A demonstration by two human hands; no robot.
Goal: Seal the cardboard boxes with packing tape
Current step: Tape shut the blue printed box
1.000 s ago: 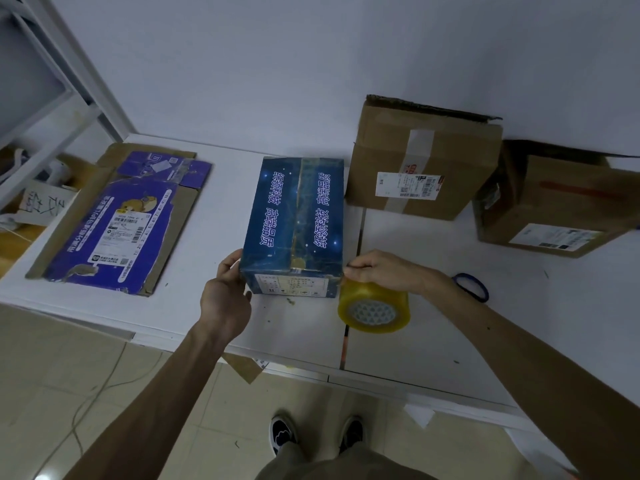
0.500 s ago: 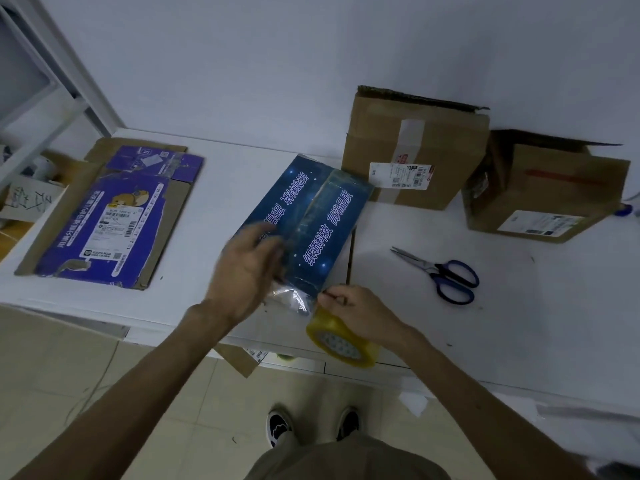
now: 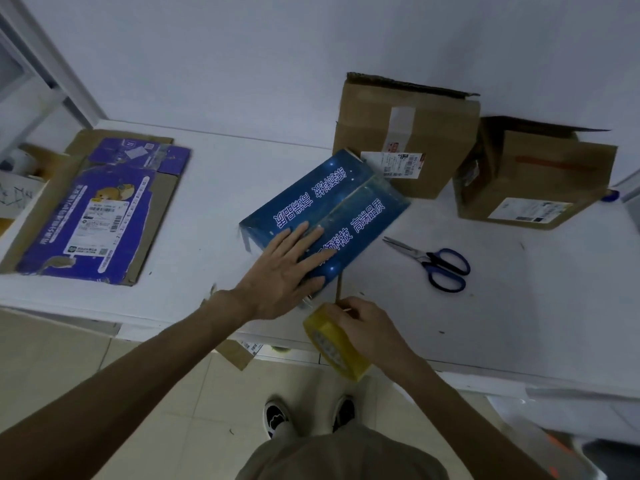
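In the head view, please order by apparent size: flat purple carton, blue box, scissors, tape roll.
1. flat purple carton
2. blue box, slightly smaller, partly under the left hand
3. scissors and tape roll look alike. The roll is nearer the camera and half hidden by the right hand, so they stay unranked.

White desk against a bare wall, where I stand.

The desk point(image 3: 519, 323) in front of me is white, made of two tops that meet at a narrow seam point(image 3: 340, 289), and its far edge runs along a plain pale wall point(image 3: 242, 46). At my left a white metal shelf frame point(image 3: 52, 60) slants up beside the desk. Under me the floor point(image 3: 86, 362) is laid in large beige tiles. The light is dim and cool.
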